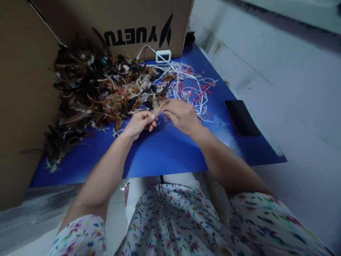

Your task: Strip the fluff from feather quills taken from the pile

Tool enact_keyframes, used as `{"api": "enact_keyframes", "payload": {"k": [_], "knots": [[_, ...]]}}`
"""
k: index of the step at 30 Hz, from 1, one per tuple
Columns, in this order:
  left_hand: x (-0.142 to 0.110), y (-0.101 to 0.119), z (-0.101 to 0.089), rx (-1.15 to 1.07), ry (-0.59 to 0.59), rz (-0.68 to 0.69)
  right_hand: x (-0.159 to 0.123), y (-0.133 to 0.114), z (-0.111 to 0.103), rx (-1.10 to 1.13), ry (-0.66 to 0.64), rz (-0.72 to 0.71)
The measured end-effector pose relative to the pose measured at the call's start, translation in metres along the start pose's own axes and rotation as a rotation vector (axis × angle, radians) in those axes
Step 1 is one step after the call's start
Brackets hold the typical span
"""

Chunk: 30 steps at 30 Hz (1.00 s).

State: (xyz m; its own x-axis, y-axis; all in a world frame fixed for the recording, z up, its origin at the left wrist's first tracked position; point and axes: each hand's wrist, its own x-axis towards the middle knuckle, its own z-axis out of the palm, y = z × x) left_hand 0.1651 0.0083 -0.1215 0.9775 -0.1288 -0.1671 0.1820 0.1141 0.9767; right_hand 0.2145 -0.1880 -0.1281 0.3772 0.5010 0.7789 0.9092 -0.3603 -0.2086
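Observation:
A small tuft of light brown feathers (157,106) stands up between my two hands, just above the blue tabletop. My left hand (141,122) pinches its lower end between thumb and forefinger, the other fingers curled. From the other side my right hand (181,115) has its fingertips closed at the tuft's upper right edge. Right behind the hands spreads a big heap of brown and black feathers (106,92), with bits of string in it. A tangle of white and red strings (189,85) lies behind my right hand.
A large cardboard box (144,17) with upside-down lettering stands at the back, and more cardboard (23,89) rises at the left. A small white digital device (163,56) sits before the box. At the right lies a dark phone (242,118), near the wall (287,81).

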Motion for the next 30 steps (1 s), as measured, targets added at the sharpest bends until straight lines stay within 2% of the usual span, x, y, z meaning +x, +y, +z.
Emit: {"api": "enact_keyframes", "payload": {"k": [9, 14, 19, 25, 30], "knots": [[-0.0018, -0.0001, -0.0053, 0.000, -0.111, 0.026, 0.0045, 0.0026, -0.0045, 0.146, -0.077, 0.058], [-0.0020, -0.0014, -0.0061, 0.003, -0.116, 0.008, 0.0051, 0.0037, -0.0054, 0.152, -0.133, 0.061], [-0.0012, -0.0019, -0.0065, 0.017, -0.105, 0.010, 0.0034, 0.0034, -0.0057, 0.019, -0.177, 0.019], [-0.0005, -0.0033, -0.0074, 0.051, -0.083, 0.021, 0.0017, -0.0002, -0.0063, -0.218, -0.188, -0.097], [-0.0003, -0.0035, -0.0063, 0.065, -0.073, 0.034, 0.0025, -0.0032, -0.0076, -0.245, -0.205, -0.110]]}}
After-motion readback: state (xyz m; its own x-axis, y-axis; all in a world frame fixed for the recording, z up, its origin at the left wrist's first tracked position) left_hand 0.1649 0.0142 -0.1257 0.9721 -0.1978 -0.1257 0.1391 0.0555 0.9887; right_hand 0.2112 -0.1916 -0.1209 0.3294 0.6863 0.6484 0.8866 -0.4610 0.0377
